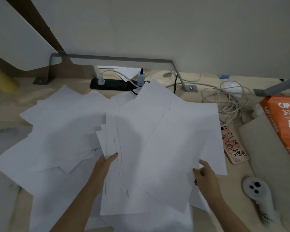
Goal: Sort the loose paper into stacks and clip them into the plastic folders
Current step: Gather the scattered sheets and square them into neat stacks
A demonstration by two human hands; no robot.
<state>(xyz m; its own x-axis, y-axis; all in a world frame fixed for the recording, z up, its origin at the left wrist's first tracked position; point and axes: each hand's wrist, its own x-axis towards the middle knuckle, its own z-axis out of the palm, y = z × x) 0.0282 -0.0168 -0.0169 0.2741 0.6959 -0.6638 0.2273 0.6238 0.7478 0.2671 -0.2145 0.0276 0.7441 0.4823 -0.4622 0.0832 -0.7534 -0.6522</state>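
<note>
Loose white paper sheets [60, 131] lie scattered in an overlapping heap across the desk. In the middle, a gathered stack of sheets [141, 156] is lifted, its edges uneven on the left side. My left hand [105, 166] grips the stack's left edge, thumb on top. My right hand [205, 176] pinches the right edge of the top sheets. No plastic folder is visible.
A black power strip [110, 84] with plugs sits at the back, tangled white cables [228, 99] to its right. A phone in a patterned case [233, 144], a white controller [256, 190] and an orange A4 paper pack [285, 124] lie at the right.
</note>
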